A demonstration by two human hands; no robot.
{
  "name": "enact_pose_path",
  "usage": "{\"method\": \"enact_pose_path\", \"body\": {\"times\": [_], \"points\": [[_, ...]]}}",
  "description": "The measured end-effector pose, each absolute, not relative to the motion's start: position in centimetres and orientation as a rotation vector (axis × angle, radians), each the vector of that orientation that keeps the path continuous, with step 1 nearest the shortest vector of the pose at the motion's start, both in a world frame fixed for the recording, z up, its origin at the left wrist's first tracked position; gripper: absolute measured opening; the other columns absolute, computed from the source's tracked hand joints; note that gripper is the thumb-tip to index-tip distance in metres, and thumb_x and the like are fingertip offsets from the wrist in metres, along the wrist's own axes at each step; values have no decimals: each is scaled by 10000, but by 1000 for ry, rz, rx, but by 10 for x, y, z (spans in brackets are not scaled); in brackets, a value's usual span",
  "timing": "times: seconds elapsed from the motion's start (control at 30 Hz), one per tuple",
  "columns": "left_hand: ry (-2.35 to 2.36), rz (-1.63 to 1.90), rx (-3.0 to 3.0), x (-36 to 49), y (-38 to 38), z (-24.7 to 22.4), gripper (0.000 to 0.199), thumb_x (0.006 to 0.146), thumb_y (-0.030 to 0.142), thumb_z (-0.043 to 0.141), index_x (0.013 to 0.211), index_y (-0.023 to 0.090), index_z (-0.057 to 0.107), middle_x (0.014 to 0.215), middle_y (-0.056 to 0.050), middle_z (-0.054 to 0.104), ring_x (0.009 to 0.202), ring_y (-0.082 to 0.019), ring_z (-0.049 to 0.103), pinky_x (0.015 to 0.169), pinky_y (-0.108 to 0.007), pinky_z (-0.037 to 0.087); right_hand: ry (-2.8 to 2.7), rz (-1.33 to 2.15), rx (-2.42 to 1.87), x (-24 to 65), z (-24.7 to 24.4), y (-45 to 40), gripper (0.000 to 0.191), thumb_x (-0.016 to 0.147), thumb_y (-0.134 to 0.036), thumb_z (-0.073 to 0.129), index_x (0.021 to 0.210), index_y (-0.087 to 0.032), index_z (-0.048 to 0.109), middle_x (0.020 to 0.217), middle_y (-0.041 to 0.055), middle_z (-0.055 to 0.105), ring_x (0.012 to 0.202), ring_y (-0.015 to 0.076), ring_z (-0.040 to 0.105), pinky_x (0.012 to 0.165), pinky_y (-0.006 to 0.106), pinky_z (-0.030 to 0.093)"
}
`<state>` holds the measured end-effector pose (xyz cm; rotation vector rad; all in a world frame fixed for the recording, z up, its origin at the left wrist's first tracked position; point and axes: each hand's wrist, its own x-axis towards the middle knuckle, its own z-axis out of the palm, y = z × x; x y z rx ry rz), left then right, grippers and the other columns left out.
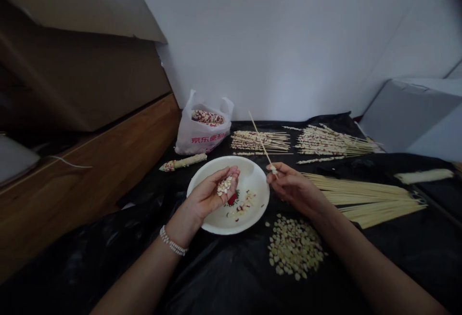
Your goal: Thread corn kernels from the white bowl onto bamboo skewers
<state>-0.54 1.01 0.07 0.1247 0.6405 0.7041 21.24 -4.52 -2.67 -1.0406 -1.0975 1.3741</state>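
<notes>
Cupped over the white basin [262,194], my left hand [211,193] holds a small heap of pale corn kernels [224,186] in its palm. A beaded bracelet [172,243] circles that wrist. My right hand [290,186], just right of the basin's rim, pinches a thin wooden skewer [260,139] that tilts up to the left. One or more pale kernels [273,169] sit on the skewer at my fingertips. Loose kernels [245,205] lie in the basin by a red printed mark. Below my right hand spreads a pile of kernels [296,245] on black plastic.
Behind the basin stands a plastic bag [202,134] of speckled corn cobs, with a partly stripped cob [184,162] before it. Two bundles of kernel-covered skewers [260,141] [332,141] lie at the back. Bare skewers [375,197] and a pale cob [424,176] lie right. Cardboard boxes [79,74] rise left.
</notes>
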Motion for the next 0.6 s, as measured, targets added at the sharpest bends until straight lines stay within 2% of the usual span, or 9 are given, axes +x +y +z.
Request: {"method": "enact_pose_path", "body": {"times": [0.07,0.13,0.2,0.3,0.4,0.5,0.6], "points": [[637,692,124,-6,11,-1,211,883,102,479,1075,95,567,812,-85,680,685,-140,669,619,-231,568,-1114,1326,-1140,213,-29,-44,348,723,-375,579,1027,-209,540,496,-91,432,381,49,236,374,219,166],[637,688,124,-6,11,-2,204,885,99,475,1066,91,569,823,-92,678,694,-143,670,622,-233,569,-1141,1244,-1247,213,-34,-42,359,729,-414,606,1009,-197,552,408,-116,340,360,56,238,378,219,171],[631,690,122,-6,11,-3,212,886,100,473,1075,85,568,830,-96,675,697,-143,672,628,-231,568,-1183,1158,-1333,212,-39,-41,394,698,-426,656,1002,-194,562,413,-101,401,380,67,324,400,218,213],[627,694,139,-6,10,-2,279,891,109,466,1160,88,536,844,-94,677,707,-142,677,653,-229,567,-1259,1083,-1398,207,-47,-40,503,670,-405,690,1108,-212,536,472,-83,486,445,89,415,448,220,266],[617,679,175,-8,8,0,366,895,126,456,1256,69,479,947,-144,681,859,-191,682,754,-279,562,-1310,1077,-1409,199,-50,-41,606,681,-353,673,1230,-226,450,499,-101,467,465,86,397,474,220,282],[597,647,210,-11,8,0,412,907,174,430,1307,78,449,1096,-196,654,1038,-242,633,831,-339,538,-1334,1112,-1408,194,-47,-43,605,703,-331,634,1251,-213,409,505,-110,435,453,83,375,467,221,280],[603,646,203,-13,11,-2,440,902,183,426,1332,89,427,1162,-208,632,1100,-255,601,874,-372,515,-1355,1118,-1432,198,-40,-45,590,724,-354,618,1255,-205,408,492,-108,423,440,85,361,457,226,267]]}}
